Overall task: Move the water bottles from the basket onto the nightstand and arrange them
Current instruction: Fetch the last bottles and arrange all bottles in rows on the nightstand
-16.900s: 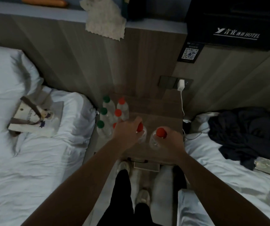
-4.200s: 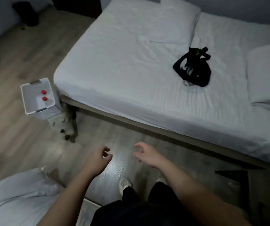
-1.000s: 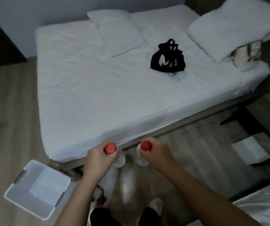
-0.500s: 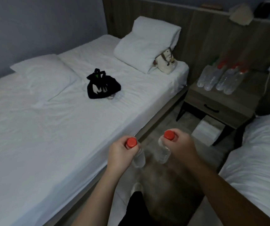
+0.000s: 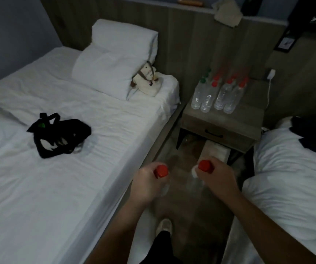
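My left hand (image 5: 146, 184) grips a clear water bottle by its neck, its red cap (image 5: 161, 170) showing above my fingers. In my right hand (image 5: 215, 177) hangs a second red-capped bottle (image 5: 196, 182), held the same way. Both hang over the floor in the aisle between two beds. Ahead stands the wooden nightstand (image 5: 248, 119). Several bottles (image 5: 218, 92) with red and green caps stand in rows on its left part. The basket is out of view.
A white bed (image 5: 61, 168) with pillows, a black bag (image 5: 58, 134) and a small cream bag (image 5: 148, 80) lies on my left. Another bed (image 5: 290, 183) with dark clothes is on my right. A white charger cable (image 5: 269, 86) hangs behind the nightstand. A white box (image 5: 216, 151) sits under it.
I have turned and stepped toward the nightstand, which is now closer and more central. Both hands still hold their bottles in the same way.
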### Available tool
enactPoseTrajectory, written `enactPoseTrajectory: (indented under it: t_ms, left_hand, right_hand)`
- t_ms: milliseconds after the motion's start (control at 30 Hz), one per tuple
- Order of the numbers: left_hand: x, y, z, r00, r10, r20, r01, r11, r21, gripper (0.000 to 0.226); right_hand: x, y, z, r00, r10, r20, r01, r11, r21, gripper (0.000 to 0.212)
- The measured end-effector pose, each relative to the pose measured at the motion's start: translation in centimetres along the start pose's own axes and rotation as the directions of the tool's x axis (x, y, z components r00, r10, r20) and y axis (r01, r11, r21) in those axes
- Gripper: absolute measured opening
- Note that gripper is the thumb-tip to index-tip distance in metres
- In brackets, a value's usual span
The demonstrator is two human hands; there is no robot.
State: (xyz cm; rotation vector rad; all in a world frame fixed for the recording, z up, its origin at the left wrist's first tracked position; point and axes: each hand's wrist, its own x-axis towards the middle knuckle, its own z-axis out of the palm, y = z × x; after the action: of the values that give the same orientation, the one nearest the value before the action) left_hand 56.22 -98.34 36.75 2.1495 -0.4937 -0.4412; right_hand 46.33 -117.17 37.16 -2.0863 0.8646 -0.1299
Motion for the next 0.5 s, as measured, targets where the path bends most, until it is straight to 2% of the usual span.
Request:
enactPoseTrajectory:
  t_ms: [133,233,367,500]
  left_hand:
    - [7.3,2.5,1.2,0.995,0.05,0.084,-0.054,0.997,0.045,0.029]
    - [11.4,4.4,2.1,0.99,0.07,0.12,-0.074,0.997,0.03,0.028]
    - [16.2,6.7,3.8,0.982,0.102,0.156,-0.104,0.995,0.008,0.02]
    - [21.1,8.9,6.7,0.98,0.065,0.188,-0.068,0.998,0.008,0.029]
  right_hand:
    - [6.0,-0.2,-1.6,0.998,0.038,-0.044,-0.036,0.999,0.037,0.019]
    - [9.7,-0.1,-2.9,0.993,0.041,-0.11,-0.034,0.998,0.06,0.02]
    - [14.5,0.2,-4.8,0.99,0.064,-0.129,-0.056,0.996,0.07,0.018]
    - [19.6,2.2,-6.7,0.984,0.109,-0.138,-0.101,0.993,0.062,0.018]
